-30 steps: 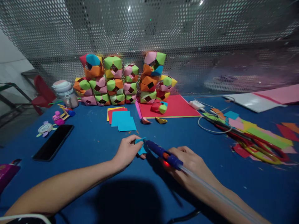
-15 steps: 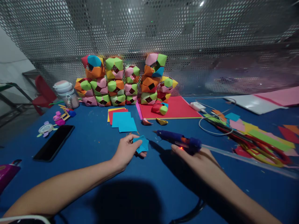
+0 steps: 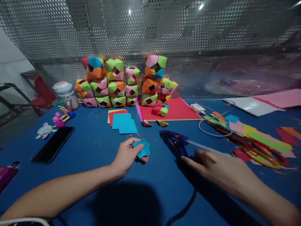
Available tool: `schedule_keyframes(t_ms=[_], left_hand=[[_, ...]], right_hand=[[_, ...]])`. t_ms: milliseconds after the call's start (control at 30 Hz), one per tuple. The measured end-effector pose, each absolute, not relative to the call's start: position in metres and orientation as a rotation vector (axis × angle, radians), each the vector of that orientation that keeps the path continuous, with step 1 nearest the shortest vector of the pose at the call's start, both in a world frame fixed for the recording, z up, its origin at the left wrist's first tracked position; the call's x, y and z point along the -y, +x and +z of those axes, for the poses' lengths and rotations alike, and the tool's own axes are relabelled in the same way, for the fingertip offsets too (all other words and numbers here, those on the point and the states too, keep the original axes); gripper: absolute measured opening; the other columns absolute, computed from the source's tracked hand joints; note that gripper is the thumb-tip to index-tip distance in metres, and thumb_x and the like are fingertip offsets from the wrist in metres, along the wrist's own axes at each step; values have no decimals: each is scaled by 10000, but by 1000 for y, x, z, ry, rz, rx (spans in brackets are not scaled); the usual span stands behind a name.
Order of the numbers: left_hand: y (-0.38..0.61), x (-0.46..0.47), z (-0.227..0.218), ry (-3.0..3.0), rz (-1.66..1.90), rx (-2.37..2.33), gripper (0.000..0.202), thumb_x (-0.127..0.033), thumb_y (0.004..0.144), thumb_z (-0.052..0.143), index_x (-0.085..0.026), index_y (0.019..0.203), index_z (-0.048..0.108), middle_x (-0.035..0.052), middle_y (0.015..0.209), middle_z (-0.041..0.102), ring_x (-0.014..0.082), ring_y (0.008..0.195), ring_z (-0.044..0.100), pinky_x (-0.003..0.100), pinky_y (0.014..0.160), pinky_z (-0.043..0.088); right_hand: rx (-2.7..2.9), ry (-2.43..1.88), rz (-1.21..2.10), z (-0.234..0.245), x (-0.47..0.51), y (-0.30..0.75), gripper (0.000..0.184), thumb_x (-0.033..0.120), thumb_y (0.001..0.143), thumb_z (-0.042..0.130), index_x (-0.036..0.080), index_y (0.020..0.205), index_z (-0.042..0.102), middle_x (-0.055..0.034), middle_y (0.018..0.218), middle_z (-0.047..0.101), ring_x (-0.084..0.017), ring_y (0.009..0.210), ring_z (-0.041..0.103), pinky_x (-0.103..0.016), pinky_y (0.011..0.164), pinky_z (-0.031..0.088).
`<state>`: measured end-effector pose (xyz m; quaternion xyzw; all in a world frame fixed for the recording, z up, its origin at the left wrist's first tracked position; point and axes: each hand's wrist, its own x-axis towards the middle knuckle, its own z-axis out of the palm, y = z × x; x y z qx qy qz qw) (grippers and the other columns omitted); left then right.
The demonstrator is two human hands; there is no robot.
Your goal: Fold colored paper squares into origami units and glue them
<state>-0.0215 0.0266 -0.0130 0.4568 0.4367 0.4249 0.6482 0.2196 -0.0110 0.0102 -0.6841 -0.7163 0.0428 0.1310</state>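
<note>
My left hand [image 3: 128,154] is closed, pinching a folded piece of blue paper [image 3: 144,148] between thumb and fingers just above the table. A dark blue glue gun [image 3: 175,138] rests on the table to the right of it, nozzle toward the left, with a small red light glowing and a clear glue stick [image 3: 204,146] sticking out of its back. Beside the gun's handle is my right hand [image 3: 211,164], thumb apart from its half-curled fingers and nothing visible in its grasp. The thumb tip lies close to the handle's end; whether it touches I cannot tell.
Stacked folded-paper balls [image 3: 116,83] line the back. In front lie blue squares [image 3: 127,126], a red sheet [image 3: 180,110] and small folded pieces [image 3: 162,123]. Scissors [image 3: 261,153] and paper scraps [image 3: 268,138] are right; a phone [image 3: 53,144] is left. The gun's cord [image 3: 185,208] runs forward.
The glue gun has come down to the table and turned, its handle now toward me. My right hand has loosened and drawn back to the right. My left hand still pinches the blue paper.
</note>
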Motion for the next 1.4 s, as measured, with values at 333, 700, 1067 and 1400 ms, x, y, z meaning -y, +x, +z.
schedule_keyframes(t_ms=[333, 700, 1067, 1400], left_hand=[[-4, -3, -7, 1142, 848, -1022, 206, -310, 744, 609, -150, 858, 547, -10, 603, 628, 132, 490, 633, 182, 445, 429], [-8, -6, 1, 1185, 898, -1153, 122, -247, 689, 618, -128, 707, 629, -26, 572, 552, 80, 523, 495, 186, 500, 394], [-11, -10, -7, 981, 809, -957, 152, -264, 712, 620, -114, 704, 592, 2, 607, 575, 117, 562, 564, 274, 576, 494], [-11, -12, 3, 1192, 757, -1045, 117, -232, 696, 642, -126, 677, 595, -10, 579, 575, 90, 530, 544, 202, 529, 444]], right_hand=[[1578, -1351, 1045, 5, 17, 143, 168, 365, 796, 509, 200, 831, 505, 27, 630, 532, -119, 574, 520, -225, 526, 438], [1621, -1327, 893, -1, 14, 144, 44, 215, 765, 510, 178, 761, 532, 31, 619, 493, -97, 542, 458, -208, 493, 379], [1884, -1113, 624, -11, 15, 151, 162, 96, 805, 438, 180, 771, 572, -19, 722, 570, -126, 659, 550, -241, 617, 424], [1843, -1140, 650, -6, 15, 150, 146, 123, 809, 464, 176, 779, 597, -24, 730, 601, -132, 675, 572, -248, 636, 440]])
